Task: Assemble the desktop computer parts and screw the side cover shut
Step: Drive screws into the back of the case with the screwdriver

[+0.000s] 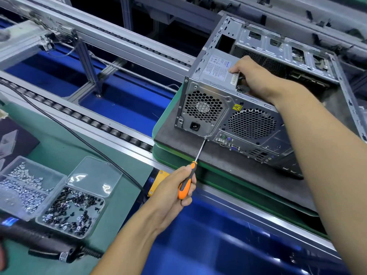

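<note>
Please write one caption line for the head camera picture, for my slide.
Left hand drives a screwdriver into the computer case rear while right hand steadies the power supply.

Computer case (248,116) on pallet (178,143), screw box (49,195) left

The grey metal computer case (256,108) is lying on its side on a dark mat, its side cover off and its rear panel with two honeycomb fan grilles facing the camera. The silver power supply (216,70) is sitting in its upper rear corner, label up. The orange-and-black screwdriver (188,177) is angling upward, its tip touching a screw point at the rear panel's lower edge.
</note>
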`<state>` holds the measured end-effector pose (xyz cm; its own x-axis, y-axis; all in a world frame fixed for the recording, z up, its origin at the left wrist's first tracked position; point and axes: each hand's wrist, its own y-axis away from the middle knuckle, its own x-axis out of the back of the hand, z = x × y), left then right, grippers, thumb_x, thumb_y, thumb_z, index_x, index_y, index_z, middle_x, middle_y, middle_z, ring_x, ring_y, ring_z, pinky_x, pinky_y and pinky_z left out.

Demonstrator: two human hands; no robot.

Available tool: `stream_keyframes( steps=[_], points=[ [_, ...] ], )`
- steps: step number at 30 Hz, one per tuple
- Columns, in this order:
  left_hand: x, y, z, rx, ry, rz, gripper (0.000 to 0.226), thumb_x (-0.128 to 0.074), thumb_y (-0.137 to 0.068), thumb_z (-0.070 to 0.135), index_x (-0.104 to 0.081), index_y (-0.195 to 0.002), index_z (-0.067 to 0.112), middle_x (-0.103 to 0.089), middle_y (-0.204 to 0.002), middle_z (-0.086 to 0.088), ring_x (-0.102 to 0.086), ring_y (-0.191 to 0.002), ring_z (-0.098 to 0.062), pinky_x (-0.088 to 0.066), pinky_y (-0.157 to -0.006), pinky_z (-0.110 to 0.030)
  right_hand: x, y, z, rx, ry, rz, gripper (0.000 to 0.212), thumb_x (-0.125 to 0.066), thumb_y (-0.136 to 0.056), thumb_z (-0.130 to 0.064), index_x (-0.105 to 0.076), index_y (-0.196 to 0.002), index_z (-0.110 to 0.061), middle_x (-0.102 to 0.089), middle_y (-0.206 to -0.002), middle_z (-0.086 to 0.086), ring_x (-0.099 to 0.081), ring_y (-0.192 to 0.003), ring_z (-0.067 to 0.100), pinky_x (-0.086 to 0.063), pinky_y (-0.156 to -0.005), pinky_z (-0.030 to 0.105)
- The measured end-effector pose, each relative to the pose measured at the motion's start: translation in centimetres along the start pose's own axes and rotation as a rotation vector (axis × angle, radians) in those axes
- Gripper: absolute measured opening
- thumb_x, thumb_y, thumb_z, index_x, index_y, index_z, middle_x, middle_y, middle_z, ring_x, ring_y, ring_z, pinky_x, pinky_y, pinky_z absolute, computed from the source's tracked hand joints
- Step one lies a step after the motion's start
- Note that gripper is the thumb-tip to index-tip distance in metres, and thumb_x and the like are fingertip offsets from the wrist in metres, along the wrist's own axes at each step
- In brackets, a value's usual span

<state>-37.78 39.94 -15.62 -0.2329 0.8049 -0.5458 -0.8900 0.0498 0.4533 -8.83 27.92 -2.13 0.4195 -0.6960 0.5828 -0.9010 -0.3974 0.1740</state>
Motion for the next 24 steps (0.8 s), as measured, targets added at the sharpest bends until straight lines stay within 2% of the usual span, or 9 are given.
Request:
stream_keyframes(
  steps=[5,8,12,16,18,22,24],
  points=[
    [-0.2,-0.1,0.3,0.027,0.036,-0.074,0.027,-0.064,-0.093,0.035,-0.05,-0.088,0.012,-0.039,-0.069,-0.003,-0.031,-0.059,-0.012,-0.024,-0.055,-0.027,0.1,-0.1,0.1,0.012,0.019,-0.015,0.026,-0.054,-0.074,-0.056,-0.048,-0.088,-0.035,-0.046,-0.093,-0.001,-0.044,-0.082,0.019,-0.037,-0.069,0.038],
    [-0.4,-0.4,0.0,0.052,0.046,-0.036,0.025,-0.064,-0.095,0.027,-0.042,-0.093,0.017,-0.035,-0.068,-0.001,-0.02,-0.064,-0.016,-0.021,-0.056,-0.027,0.1,-0.1,0.1,0.014,0.03,-0.019,0.024,-0.053,-0.076,-0.054,-0.047,-0.086,-0.034,-0.046,-0.094,0.001,-0.043,-0.08,0.019,-0.036,-0.068,0.038],
    [-1.2,-0.7,-0.5,0.104,0.079,0.009,0.026,-0.065,-0.097,0.023,-0.042,-0.085,0.017,-0.039,-0.065,0.0,-0.026,-0.058,-0.013,-0.024,-0.052,-0.025,0.0,-0.3,-0.1,0.018,0.037,-0.023,0.019,-0.054,-0.073,-0.05,-0.045,-0.073,-0.032,-0.042,-0.08,-0.004,-0.039,-0.068,0.015,-0.034,-0.061,0.034],
    [-2.8,-0.9,-0.7,0.111,0.011,0.059,0.037,-0.054,-0.102,0.041,-0.054,-0.076,0.015,-0.039,-0.062,0.001,-0.028,-0.053,-0.012,-0.024,-0.05,-0.025,0.0,-0.5,-0.2,0.017,0.056,-0.031,0.02,-0.053,-0.074,-0.047,-0.041,-0.068,-0.033,-0.038,-0.074,-0.005,-0.036,-0.063,0.014,-0.03,-0.057,0.034],
    [-3.1,-0.9,-0.6,0.085,0.0,0.085,0.047,-0.046,-0.104,0.043,-0.059,-0.07,0.013,-0.038,-0.063,0.0,-0.028,-0.053,-0.012,-0.024,-0.05,-0.026,0.0,-0.4,-0.1,0.01,0.05,-0.023,0.02,-0.054,-0.076,-0.047,-0.043,-0.068,-0.032,-0.04,-0.076,-0.004,-0.037,-0.065,0.015,-0.031,-0.058,0.034],
    [-2.7,-0.9,0.0,0.054,-0.189,0.119,0.048,-0.045,-0.106,0.043,-0.048,-0.067,0.015,-0.026,-0.068,-0.003,-0.024,-0.054,-0.013,-0.024,-0.053,-0.026,0.0,-0.4,-0.2,0.043,0.051,-0.042,0.019,-0.052,-0.079,-0.044,-0.04,-0.07,-0.032,-0.037,-0.077,-0.002,-0.034,-0.065,0.015,-0.029,-0.06,0.034],
    [-2.2,-0.8,0.5,0.04,-0.265,0.125,0.047,-0.05,-0.104,0.045,-0.049,-0.068,0.014,-0.026,-0.061,-0.001,-0.023,-0.055,-0.014,-0.025,-0.054,-0.025,0.0,-0.3,-0.1,0.04,0.051,-0.043,0.02,-0.051,-0.08,-0.045,-0.041,-0.07,-0.032,-0.039,-0.078,-0.002,-0.035,-0.066,0.015,-0.03,-0.06,0.034]
  ],
)
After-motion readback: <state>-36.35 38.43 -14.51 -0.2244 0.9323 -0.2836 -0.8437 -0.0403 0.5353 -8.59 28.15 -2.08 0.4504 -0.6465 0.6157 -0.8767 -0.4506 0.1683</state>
